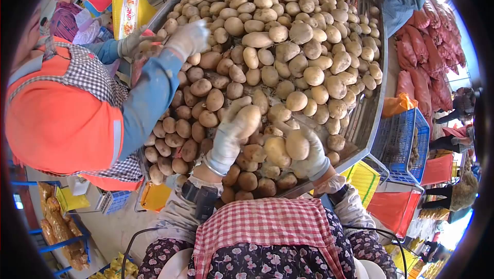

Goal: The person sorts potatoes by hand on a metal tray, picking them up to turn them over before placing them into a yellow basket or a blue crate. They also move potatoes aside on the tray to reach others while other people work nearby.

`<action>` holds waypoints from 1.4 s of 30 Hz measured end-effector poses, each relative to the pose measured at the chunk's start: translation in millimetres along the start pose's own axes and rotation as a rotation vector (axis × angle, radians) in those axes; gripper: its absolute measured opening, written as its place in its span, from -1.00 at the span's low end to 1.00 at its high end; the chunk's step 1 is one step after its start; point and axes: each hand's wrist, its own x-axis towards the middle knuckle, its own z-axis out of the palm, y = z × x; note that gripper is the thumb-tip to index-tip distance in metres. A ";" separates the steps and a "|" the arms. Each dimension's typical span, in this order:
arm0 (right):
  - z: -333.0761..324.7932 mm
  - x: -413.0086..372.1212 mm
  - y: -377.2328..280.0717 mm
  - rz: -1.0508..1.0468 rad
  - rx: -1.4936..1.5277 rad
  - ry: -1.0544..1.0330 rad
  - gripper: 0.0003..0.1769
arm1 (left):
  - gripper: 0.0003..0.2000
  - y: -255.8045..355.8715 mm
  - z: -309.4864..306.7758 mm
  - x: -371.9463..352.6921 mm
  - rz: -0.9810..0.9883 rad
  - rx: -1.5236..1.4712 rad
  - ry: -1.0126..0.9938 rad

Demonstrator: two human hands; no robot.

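Observation:
My left hand [225,148], in a whitish work glove, is closed around a potato [248,119] just over the heap. The gloved fingers of my right hand [312,156] wrap round another potato [297,145]. Right beside that one, a larger pale potato [277,151] overlaps it in view. Both hands are at the near end of a metal sorting table [371,134] piled with potatoes [301,33]. Redder, darker potatoes [183,128] lie to the left, paler ones in the middle and right.
A co-worker in an orange hood [62,124] reaches a gloved hand [189,40] over the table's left side. A blue crate [396,145] stands at the right, with stacked red mesh sacks [419,47] behind. Yellow crates [363,182] sit near the table's corner.

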 end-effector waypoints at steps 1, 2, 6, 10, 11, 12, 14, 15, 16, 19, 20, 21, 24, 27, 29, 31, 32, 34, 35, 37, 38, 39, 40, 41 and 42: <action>-1.7 1.8 3.7 0.058 -0.038 -0.002 -0.12 | -0.46 -6.9 9.0 -0.4 0.140 0.447 0.086; -1.8 5.6 9.7 0.039 0.024 0.020 -0.17 | -0.50 -17.4 11.2 -0.3 0.114 0.676 -0.041; 16.3 -4.9 17.1 0.130 0.140 -0.084 -0.20 | -0.52 -22.3 12.7 0.3 0.346 1.055 -0.251; 22.2 -11.9 21.8 -0.050 0.414 0.041 -0.22 | -0.45 -28.2 31.1 3.7 0.417 0.996 -0.301; 16.9 -15.2 20.9 -0.055 0.412 0.040 -0.22 | -0.42 -28.0 37.1 6.2 0.529 1.089 -0.335; 6.3 -18.4 17.5 -0.086 0.315 0.015 -0.22 | -0.42 -26.5 42.5 5.9 0.346 0.971 -0.379; 11.0 -20.8 11.5 -0.218 0.206 -0.109 -0.27 | -0.41 -31.2 49.5 9.3 0.321 0.898 -0.433; 16.9 -31.6 18.0 -0.646 -0.439 -0.035 -0.33 | -0.41 -31.7 50.5 9.5 0.290 0.826 -0.477; 27.2 -39.1 15.0 -0.654 -0.439 0.114 -0.33 | -0.36 -25.2 55.0 5.3 0.309 0.867 -0.504; -9.6 -67.2 -15.9 -0.442 -0.042 0.044 -0.29 | -0.47 -24.0 35.8 12.4 0.432 1.249 -0.241; 1.1 -83.9 -20.5 -0.459 -0.045 0.083 -0.28 | -0.53 -12.5 29.8 11.4 0.423 1.318 -0.059; 11.1 -103.4 -23.7 -0.476 -0.048 0.124 -0.26 | -0.50 3.7 11.3 14.3 0.399 1.585 0.040; -47.2 -173.1 -33.3 -0.686 -0.803 0.604 -0.18 | -0.38 -7.3 -58.5 -4.2 0.507 2.011 0.227; -62.0 -219.3 -28.7 -0.886 0.005 0.746 -0.15 | -0.38 -18.5 -61.1 -41.1 0.308 1.924 -0.130; -97.4 -262.6 -28.2 -0.747 0.024 0.564 -0.12 | -0.43 -14.4 -52.8 -40.8 0.319 1.963 -0.200; -180.5 -305.6 -29.1 -0.504 -0.069 0.399 -0.10 | -0.47 -12.7 -42.6 -19.4 0.598 1.741 -0.102; -203.5 -326.1 -25.6 -0.458 0.078 0.682 -0.16 | -0.51 -4.6 -23.9 -4.4 0.599 1.740 -0.029; -229.0 -323.8 -27.1 -0.492 -0.041 1.516 -0.33 | -0.52 -14.4 -18.8 41.5 0.714 1.782 0.003; -270.9 -337.4 -28.5 -0.613 -0.117 1.446 -0.40 | -0.53 -17.3 -11.3 62.0 0.702 1.843 0.014; -244.3 -311.6 -26.8 -0.663 -0.464 1.582 -0.49 | -0.52 -23.8 9.3 97.4 0.362 1.971 0.016; -200.3 -282.7 -25.7 -0.674 -0.455 1.523 -0.49 | -0.53 -28.7 13.1 115.4 0.343 2.072 0.069; -173.0 -262.6 -27.0 -0.673 -0.516 1.450 -0.51 | -0.53 -33.6 12.4 131.9 0.344 2.066 0.070; -149.0 -246.7 -27.8 -0.681 -0.517 1.343 -0.51 | -0.53 -39.4 10.8 147.7 0.241 2.140 0.150; -131.0 -232.9 -29.4 -0.688 -0.517 1.235 -0.50 | -0.53 -45.0 13.2 158.3 0.135 2.209 0.232; -121.4 -221.2 -31.2 -0.688 -0.519 1.236 -0.50 | -0.55 -50.2 20.3 162.5 0.083 2.236 0.265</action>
